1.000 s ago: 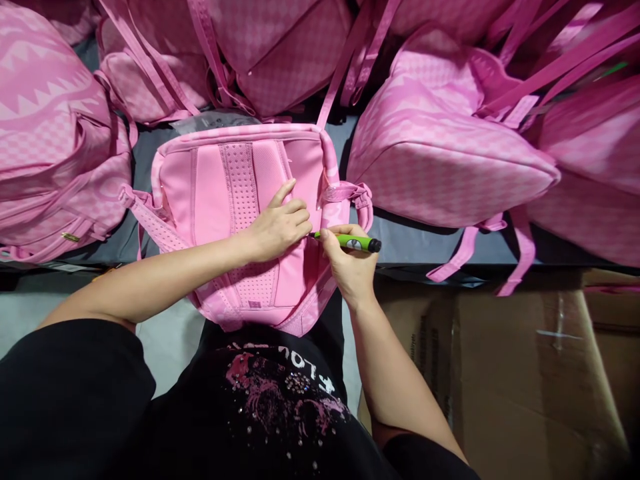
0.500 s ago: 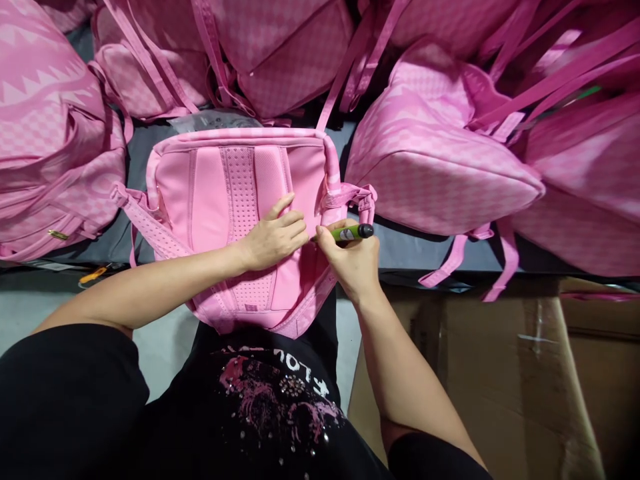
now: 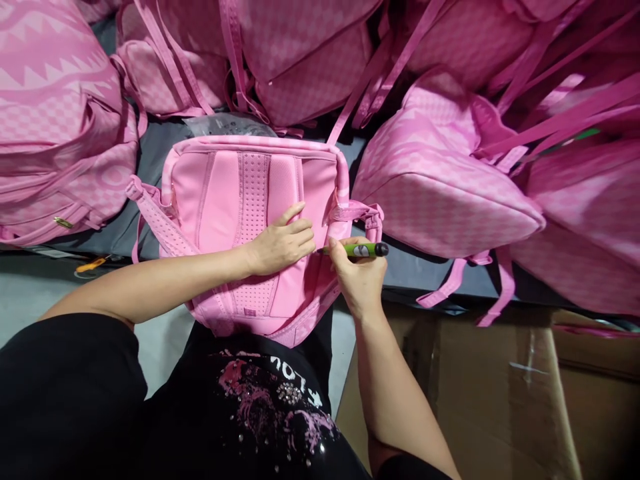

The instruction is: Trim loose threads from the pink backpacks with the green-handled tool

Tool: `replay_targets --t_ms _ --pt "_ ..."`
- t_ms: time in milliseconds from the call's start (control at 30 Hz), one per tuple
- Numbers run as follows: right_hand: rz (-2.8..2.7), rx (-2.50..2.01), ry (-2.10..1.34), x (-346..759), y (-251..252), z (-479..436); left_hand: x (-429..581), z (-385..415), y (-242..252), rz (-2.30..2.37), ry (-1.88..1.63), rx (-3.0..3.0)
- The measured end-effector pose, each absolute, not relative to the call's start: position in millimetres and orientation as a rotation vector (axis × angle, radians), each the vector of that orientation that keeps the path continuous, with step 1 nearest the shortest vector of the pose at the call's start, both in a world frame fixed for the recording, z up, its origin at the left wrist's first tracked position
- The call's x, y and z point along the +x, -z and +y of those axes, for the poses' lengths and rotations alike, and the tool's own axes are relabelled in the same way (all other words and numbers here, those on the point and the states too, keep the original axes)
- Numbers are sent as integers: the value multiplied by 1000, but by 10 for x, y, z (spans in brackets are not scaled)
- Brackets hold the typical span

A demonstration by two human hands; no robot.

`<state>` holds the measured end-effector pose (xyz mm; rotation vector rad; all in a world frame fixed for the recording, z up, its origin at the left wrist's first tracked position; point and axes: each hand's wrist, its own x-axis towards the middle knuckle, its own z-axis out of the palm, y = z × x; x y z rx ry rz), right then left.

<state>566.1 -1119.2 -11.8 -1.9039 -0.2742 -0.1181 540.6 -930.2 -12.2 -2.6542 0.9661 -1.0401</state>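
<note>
The tabletop is the largest thing before me, and other pink bags stand along it. In front of me, between these bags, lies the pink backpack with its back side up; its lower part comes past the front edge, close to my body. I judge it is light for its size, and soft enough to bend under a push. The padded back panel looks thick and a little springy, so it seems a good place to press with a flat palm. For lifting, I would rather take the stiffer-looking top rim than a loose shoulder strap, which probably swings. My left hand rests on the panel with bent fingers; whether it pinches some cloth, I cannot tell. My right hand holds the green marker between thumb and fingers, near the left fingertips. The marker seems rigid, light and perhaps slightly slippery, so a grip near its front end should guide it best. Whether its dark point touches the cloth, I cannot tell.
</note>
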Motion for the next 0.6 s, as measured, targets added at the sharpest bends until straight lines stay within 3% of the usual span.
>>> replay_targets --t_ms 600 --pt "-312 -1936 69 5598 163 -11201 5429 -9324 149 959 1085 -2693"
